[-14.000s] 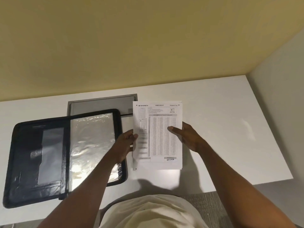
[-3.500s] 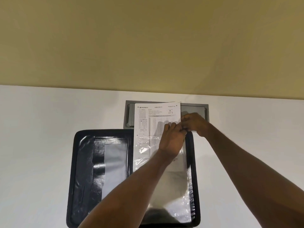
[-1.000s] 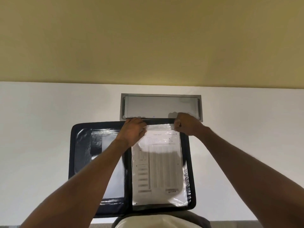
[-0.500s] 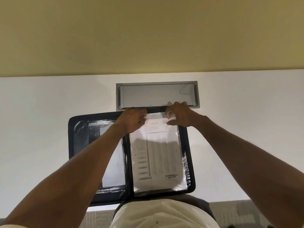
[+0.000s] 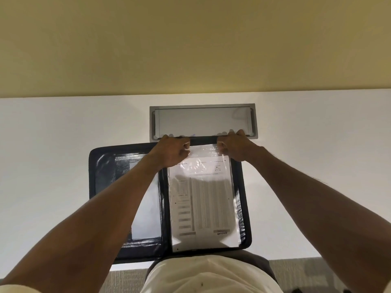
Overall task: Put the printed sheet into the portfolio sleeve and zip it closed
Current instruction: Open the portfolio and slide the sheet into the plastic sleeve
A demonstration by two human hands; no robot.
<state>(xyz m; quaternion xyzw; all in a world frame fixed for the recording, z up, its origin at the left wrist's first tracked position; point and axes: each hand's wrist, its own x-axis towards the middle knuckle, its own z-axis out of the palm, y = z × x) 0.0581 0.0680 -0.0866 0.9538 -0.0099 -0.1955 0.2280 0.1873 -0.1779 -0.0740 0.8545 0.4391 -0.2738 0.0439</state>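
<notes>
A black zip portfolio (image 5: 101, 166) lies open on the white desk (image 5: 53, 144). Its right half carries a clear plastic sleeve (image 5: 204, 151). The printed sheet (image 5: 203, 199) sits fully inside that sleeve, its text showing through the plastic. My left hand (image 5: 172, 152) pinches the sleeve's top edge at the left corner. My right hand (image 5: 234, 148) pinches the same edge at the right corner. Both hands have curled fingers. The portfolio's left half shows an inner pocket (image 5: 146, 208), partly hidden by my left forearm.
A grey metal cable hatch (image 5: 203, 121) is set into the desk just beyond the portfolio's top edge. A yellow wall (image 5: 190, 49) rises behind the desk. The desk's front edge meets my lap and grey carpet (image 5: 127, 280) below.
The sheet has gone from held above the desk to fully inside the sleeve. Over the last second my hands stayed at the sleeve's top corners, with the view shifting slightly.
</notes>
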